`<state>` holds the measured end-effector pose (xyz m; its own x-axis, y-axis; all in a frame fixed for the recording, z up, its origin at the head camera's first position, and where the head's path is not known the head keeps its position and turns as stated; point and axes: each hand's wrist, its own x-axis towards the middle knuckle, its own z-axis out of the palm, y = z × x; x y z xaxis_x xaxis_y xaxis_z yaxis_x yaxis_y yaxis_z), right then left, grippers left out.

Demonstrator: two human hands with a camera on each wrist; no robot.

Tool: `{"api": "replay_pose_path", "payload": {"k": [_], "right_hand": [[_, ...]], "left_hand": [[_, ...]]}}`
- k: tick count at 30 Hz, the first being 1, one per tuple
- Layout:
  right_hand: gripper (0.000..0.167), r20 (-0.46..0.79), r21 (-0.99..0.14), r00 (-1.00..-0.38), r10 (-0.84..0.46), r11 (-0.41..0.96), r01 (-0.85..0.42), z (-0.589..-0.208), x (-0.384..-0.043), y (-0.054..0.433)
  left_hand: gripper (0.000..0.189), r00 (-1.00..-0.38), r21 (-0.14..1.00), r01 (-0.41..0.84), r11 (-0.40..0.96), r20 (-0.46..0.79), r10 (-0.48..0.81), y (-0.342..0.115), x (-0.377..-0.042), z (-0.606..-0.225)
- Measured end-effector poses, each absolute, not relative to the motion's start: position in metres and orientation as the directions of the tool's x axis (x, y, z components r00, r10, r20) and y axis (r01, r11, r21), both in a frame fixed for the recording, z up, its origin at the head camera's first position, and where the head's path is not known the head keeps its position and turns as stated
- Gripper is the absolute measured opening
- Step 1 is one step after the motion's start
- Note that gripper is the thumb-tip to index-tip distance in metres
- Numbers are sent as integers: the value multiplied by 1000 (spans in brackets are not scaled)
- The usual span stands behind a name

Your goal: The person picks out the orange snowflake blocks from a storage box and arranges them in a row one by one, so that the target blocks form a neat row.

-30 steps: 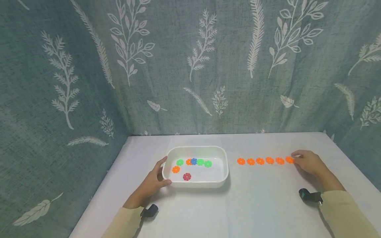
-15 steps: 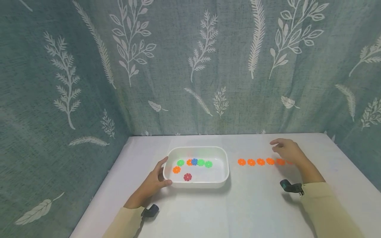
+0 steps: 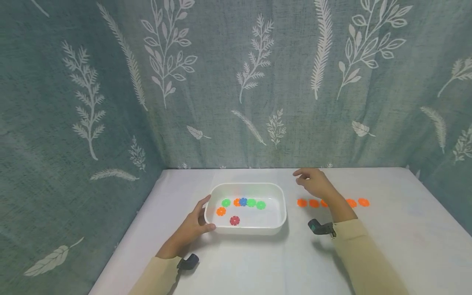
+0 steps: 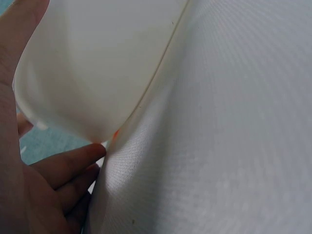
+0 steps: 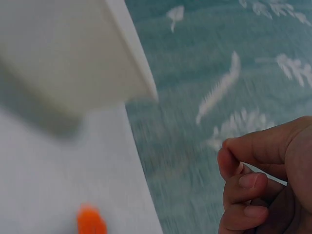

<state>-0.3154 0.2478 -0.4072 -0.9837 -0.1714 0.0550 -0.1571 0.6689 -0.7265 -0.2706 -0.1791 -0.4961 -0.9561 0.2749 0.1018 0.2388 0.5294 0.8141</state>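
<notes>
A white plastic tray [image 3: 248, 230] stands on the table, holding several flower-shaped discs: a red disc [image 3: 234, 221], a blue disc [image 3: 243, 202], two orange and three green. My left hand [image 3: 189, 227] grips its left end, thumb on the near corner and fingers at the side, close up in the left wrist view. To the tray's right, above the table, is my right hand [image 3: 315, 182]. Its fingers are loosely bent, and no object shows between them in the right wrist view. Under that arm runs a row of orange discs [image 3: 302, 203], partly hidden by the forearm.
A white cloth covers the table [image 3: 250, 266]. Behind it and along both sides hangs a green curtain [image 3: 221, 82] with white leaf prints. A small dark camera [image 3: 320, 227] sits on the right wrist, another [image 3: 188, 262] on the left.
My right hand has lifted off the rightmost orange disc and moved left over the row toward the tray. My left hand and the tray stay put; the head view shifts slightly.
</notes>
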Motion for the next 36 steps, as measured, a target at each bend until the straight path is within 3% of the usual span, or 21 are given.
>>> {"api": "replay_pose_path", "payload": {"k": [16, 30, 36], "right_hand": [[28, 40, -737, -956, -291, 638, -225, -406, -327, 149], [22, 26, -703, -910, -413, 640, -311, -437, -328, 93], [20, -1, -716, -914, -405, 639, -282, -443, -326, 83]], "left_hand": [[106, -960, 806, 229, 547, 95, 262, -178, -267, -494], [106, -957, 813, 226, 537, 82, 278, -177, -268, -494], [104, -956, 800, 226, 556, 72, 285, -178, -271, -492]]}}
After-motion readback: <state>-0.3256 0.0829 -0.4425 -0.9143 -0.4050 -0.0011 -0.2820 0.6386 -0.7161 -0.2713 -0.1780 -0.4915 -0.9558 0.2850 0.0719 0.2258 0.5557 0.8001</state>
